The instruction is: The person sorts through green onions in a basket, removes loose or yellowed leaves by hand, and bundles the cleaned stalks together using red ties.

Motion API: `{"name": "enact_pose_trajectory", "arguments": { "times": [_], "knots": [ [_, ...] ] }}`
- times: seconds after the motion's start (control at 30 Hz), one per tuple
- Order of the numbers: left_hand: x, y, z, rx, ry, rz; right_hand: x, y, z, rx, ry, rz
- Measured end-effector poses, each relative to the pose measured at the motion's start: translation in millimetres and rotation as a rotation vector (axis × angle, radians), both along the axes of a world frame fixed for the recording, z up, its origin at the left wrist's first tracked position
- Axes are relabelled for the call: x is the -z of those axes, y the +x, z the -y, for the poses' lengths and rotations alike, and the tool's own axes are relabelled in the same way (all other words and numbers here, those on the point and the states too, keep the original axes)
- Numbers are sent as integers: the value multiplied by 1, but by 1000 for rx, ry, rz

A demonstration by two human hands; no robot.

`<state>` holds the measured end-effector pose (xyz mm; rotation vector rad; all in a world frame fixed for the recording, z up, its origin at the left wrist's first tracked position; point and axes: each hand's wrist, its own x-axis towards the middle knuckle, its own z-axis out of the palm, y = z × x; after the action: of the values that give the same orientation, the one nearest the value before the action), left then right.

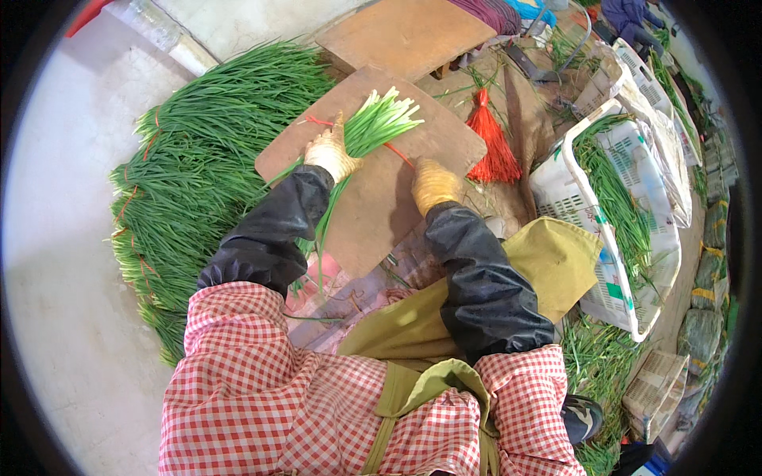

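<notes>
A loose bunch of garlic chives (381, 124) lies across a brown board (375, 217), its pale cut ends pointing away from me. My left hand (332, 152), in a cream work glove, grips the bunch from the left with one digit raised. My right hand (437, 183), in a yellowish glove, is closed on one end of a red tie (400, 154) to the right of the stems. The tie's other end shows left of the bunch; its middle is hidden by the chives.
Tied chive bundles (196, 178) are heaped at left on the pale floor (65, 238). A red hank of ties (493, 143) hangs beside the board's right corner. White plastic crates (571, 196) with chives stand at right. Behind is another board (405, 35); a person (625, 21) is at far right.
</notes>
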<state>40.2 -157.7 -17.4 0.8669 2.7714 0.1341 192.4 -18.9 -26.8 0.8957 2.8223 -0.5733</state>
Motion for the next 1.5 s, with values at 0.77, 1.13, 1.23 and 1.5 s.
{"name": "enact_pose_trajectory", "arguments": {
  "times": [0.77,1.13,1.23,1.5],
  "knots": [
    [-26,25,-48,381,525,-69,-80,200,-144,728,-28,-1061],
    [2,79,-295,930,429,-8,241,334,-116,636,-772,-178],
    [28,96,-379,1152,395,-142,315,390,-129,796,-712,-197],
    [113,102,-440,702,340,-315,283,731,-248,1002,55,359]
  ]
}}
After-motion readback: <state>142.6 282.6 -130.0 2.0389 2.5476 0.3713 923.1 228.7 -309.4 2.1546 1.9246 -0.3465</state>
